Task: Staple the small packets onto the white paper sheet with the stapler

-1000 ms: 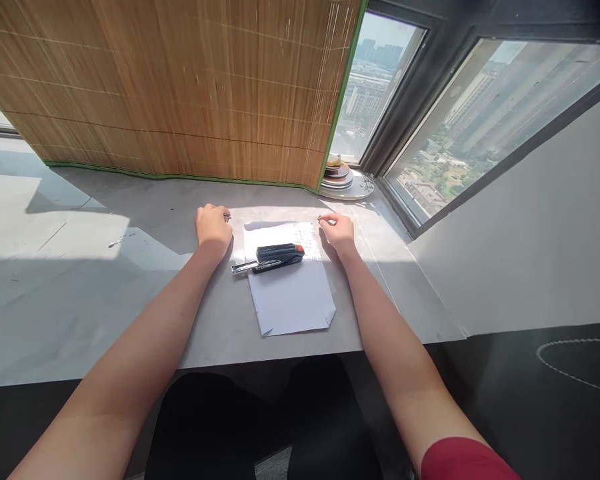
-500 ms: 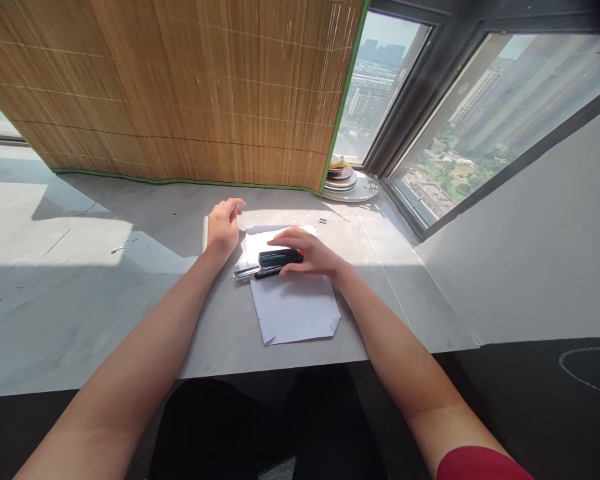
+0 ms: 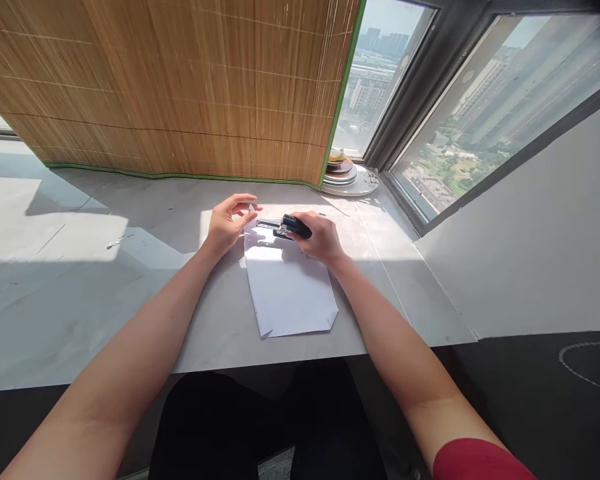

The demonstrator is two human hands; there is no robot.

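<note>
Two hands meet at the far end of the paper (image 3: 290, 290). Your right hand (image 3: 320, 239) is closed around the black stapler (image 3: 289, 226), holding it just above the paper's far edge with its metal nose pointing left toward your other hand. Your left hand (image 3: 229, 222) sits just left of that nose, palm turned inward, fingers loosely curled and half spread, thumb and forefinger nearly meeting; whether they pinch anything is too small to tell. The paper lies flat on the grey tabletop (image 3: 80, 293), its near corners folded in, its far end in bright sun and partly shadowed by your right hand. A tiny dark bit (image 3: 322, 214) lies on the tabletop just beyond your right hand. Behind both hands hangs a bamboo blind (image 3: 180, 87) with a green edge. To its right, in the window corner, a stack of plates (image 3: 347, 177) stands well apart from the paper. Your dark-clothed lap (image 3: 260, 427) shows under the near edge of the tabletop.
</note>
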